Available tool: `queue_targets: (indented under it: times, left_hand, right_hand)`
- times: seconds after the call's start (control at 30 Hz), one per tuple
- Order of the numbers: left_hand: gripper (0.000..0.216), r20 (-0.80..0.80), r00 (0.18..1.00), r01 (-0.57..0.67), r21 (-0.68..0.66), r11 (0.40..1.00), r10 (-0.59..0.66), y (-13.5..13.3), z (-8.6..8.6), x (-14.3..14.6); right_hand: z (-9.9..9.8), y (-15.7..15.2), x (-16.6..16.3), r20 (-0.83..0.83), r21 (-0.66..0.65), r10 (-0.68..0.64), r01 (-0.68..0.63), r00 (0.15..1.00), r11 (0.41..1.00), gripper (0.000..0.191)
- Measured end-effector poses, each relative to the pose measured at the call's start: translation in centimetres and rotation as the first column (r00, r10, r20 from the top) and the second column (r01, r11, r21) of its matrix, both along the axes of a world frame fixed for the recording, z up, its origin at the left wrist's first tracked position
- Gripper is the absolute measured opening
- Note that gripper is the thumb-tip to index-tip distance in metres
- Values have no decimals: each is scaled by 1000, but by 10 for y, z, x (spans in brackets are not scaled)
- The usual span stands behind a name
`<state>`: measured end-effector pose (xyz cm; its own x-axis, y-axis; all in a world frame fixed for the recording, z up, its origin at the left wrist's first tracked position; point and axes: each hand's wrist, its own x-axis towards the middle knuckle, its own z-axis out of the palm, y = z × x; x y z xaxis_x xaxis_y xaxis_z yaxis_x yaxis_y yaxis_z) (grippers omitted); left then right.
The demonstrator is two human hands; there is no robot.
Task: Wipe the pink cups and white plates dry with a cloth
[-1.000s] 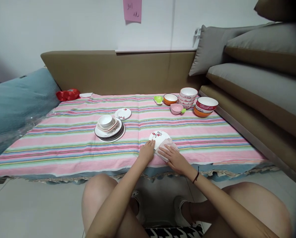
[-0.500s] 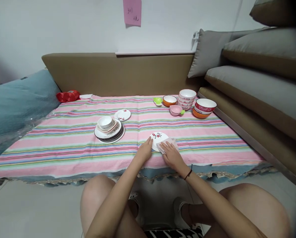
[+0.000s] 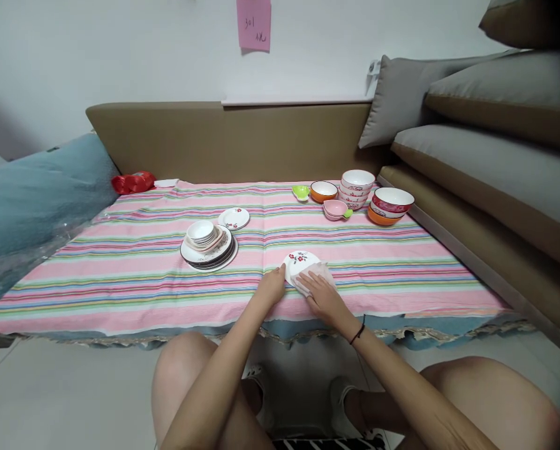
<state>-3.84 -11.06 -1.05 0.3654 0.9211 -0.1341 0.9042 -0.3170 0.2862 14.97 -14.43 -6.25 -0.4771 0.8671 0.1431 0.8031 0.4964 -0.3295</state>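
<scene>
So, left hand [image 3: 271,286] gripping plate [image 3: 299,263] (flower-printed), right hand [image 3: 327,301] flat on cloth [image 3: 325,273]

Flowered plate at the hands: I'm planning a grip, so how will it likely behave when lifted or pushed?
The flowered plate looks stiff, likely ceramic: its rim shows no bend at the left hand. Lying flat and shallow, it seems unlikely to tip or roll. If pushed, it might ruck the creased striped cloth beneath.
</scene>
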Motion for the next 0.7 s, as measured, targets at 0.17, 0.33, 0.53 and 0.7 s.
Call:
queue_targets:
  times: [0.17, 0.33, 0.53, 0.7]
  left_hand:
    - [54, -57, 998, 8, 18, 1000, -7, -1, 1, -1]
    - [48, -102, 995, 1, 59, 998, 5, -2, 2, 0]
    - [45, -117, 991, 82, 87, 993, -72, -3, -2, 1]
    - [43, -133, 987, 102, 114, 988, -86, -2, -9, 3]
  right_hand:
    - [1, 13, -35, -35, 1, -128, 128, 991, 992, 56]
    - [7, 0, -7, -38, -9, 177, -177, 984, 984, 57]
    - [4, 10, 4, 11, 26, -34, 34, 999, 999, 55]
    - [0, 13, -10, -2, 41, 18, -18, 1000, 999, 55]
